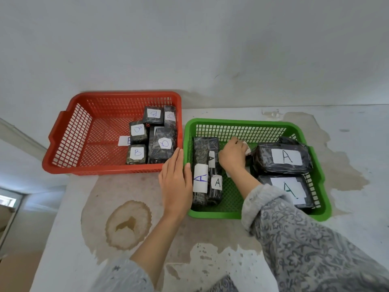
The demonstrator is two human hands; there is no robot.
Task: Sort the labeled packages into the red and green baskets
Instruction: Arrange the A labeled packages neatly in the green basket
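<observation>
The red basket at the left holds several black packages with white B labels. To its right, the green basket holds several black packages marked A. My left hand lies flat against the green basket's left rim, thumb hooked over it, holding no package. Inside the green basket, my right hand is closed on a small black package with a white label, mostly hidden by my fingers, beside the back right A package.
Both baskets sit on a stained white surface against a pale wall. The surface's left edge drops off to a floor at the far left. My patterned grey sleeve crosses the lower right.
</observation>
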